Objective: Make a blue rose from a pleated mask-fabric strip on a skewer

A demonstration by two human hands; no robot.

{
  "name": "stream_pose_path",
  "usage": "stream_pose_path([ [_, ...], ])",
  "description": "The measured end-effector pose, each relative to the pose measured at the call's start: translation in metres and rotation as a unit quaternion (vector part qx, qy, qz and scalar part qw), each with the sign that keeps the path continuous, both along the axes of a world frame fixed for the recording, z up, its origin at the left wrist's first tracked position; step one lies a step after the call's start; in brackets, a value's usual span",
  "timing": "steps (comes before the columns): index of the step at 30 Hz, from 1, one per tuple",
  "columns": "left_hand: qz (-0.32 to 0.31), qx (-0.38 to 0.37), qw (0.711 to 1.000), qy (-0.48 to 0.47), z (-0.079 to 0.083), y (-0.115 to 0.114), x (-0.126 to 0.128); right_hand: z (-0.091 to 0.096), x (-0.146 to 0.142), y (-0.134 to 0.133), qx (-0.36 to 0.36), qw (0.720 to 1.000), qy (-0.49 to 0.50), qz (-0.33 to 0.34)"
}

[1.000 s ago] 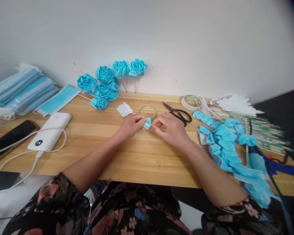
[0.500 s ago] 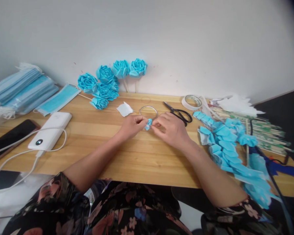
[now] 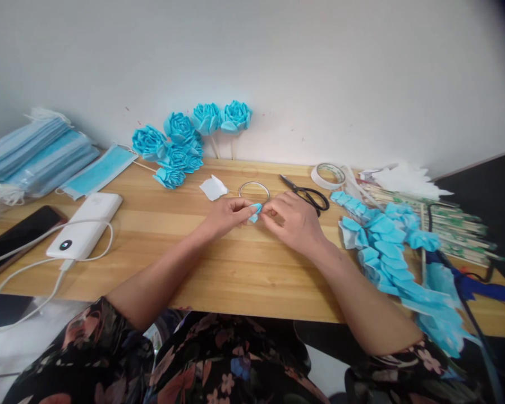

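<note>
Between my two hands is a small blue petal [image 3: 255,212] of thin, cloth-like material. My left hand [image 3: 229,216] pinches its left side between thumb and fingers. On its right edge, my right hand [image 3: 292,221] closes its thumb and fingertips; the other fingers are curled. Just behind the hands lie a thin metal ring [image 3: 254,184] and a white square scrap [image 3: 213,188]. Black-handled scissors [image 3: 305,194] rest beyond my right hand, and a roll of tape [image 3: 327,176] sits farther back.
Finished blue flowers [image 3: 179,148] on sticks lean at the wall. Left are stacked face masks [image 3: 37,154], a single mask [image 3: 100,171], a white power bank [image 3: 85,225] with cable and a phone [image 3: 23,238]. Blue petals [image 3: 387,247] and wrapped sticks [image 3: 458,224] spread at the right, near a blue-handled tool [image 3: 486,286].
The petal between my fingertips has turned slightly, showing more of its blue face. Both hands stay in nearly the same place.
</note>
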State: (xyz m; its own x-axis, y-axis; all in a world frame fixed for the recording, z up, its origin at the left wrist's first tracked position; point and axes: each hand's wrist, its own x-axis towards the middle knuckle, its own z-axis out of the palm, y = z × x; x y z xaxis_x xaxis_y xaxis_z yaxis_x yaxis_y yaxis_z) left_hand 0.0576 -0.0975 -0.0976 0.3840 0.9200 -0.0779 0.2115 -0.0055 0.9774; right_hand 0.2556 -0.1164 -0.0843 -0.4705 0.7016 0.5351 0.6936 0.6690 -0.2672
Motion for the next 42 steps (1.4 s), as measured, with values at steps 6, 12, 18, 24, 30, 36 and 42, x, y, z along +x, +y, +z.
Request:
stream_pose_path([
  [6, 0.004, 0.000, 1.000, 0.010, -0.001, 0.000, 0.000, 0.000, -0.001, 0.000, 0.013, 1.000, 0.006, 0.007],
  [12, 0.016, 0.049, 0.998, 0.034, -0.001, -0.001, 0.001, 0.003, -0.003, -0.001, 0.008, 1.000, -0.007, 0.007],
  [18, 0.050, 0.012, 0.999, 0.000, -0.004, 0.002, 0.002, 0.004, -0.004, -0.002, 0.011, 0.999, -0.015, 0.038],
  [24, 0.063, -0.011, 0.998, -0.025, -0.005, 0.006, -0.002, 0.008, -0.003, -0.004, -0.014, 0.994, 0.093, 0.053],
  [30, 0.016, -0.006, 1.000, -0.012, -0.006, 0.001, -0.001, 0.003, -0.002, 0.000, -0.074, 0.990, 0.118, 0.021],
  [36, 0.004, 0.000, 1.000, -0.010, -0.007, 0.001, 0.000, 0.000, -0.003, 0.001, -0.088, 0.990, 0.106, 0.016],
  [42, -0.012, 0.006, 1.000, -0.019, -0.008, 0.001, 0.000, -0.002, -0.001, 0.001, -0.080, 0.993, 0.087, 0.013],
])
